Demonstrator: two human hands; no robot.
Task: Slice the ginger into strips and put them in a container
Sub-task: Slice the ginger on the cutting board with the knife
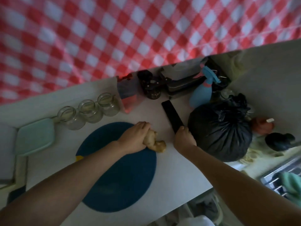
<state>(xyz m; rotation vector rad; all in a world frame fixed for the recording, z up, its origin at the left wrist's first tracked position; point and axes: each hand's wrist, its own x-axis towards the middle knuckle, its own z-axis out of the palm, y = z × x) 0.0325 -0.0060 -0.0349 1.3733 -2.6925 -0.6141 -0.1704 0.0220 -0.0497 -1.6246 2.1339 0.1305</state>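
A knobbly piece of ginger lies at the right edge of a round blue cutting mat on the white counter. My left hand grips the ginger from above, fingers curled over its far end. My right hand holds the handle of a cleaver with a broad black blade, which points away from me over the counter, to the right of the ginger and apart from it. A pale green lidded container sits at the left of the mat.
Three glass jars stand in a row behind the mat. A tied black bag sits just right of the cleaver. A blue spray bottle, dark jars and boxes crowd the back. A red checked cloth covers the wall. A sink rack lies at right.
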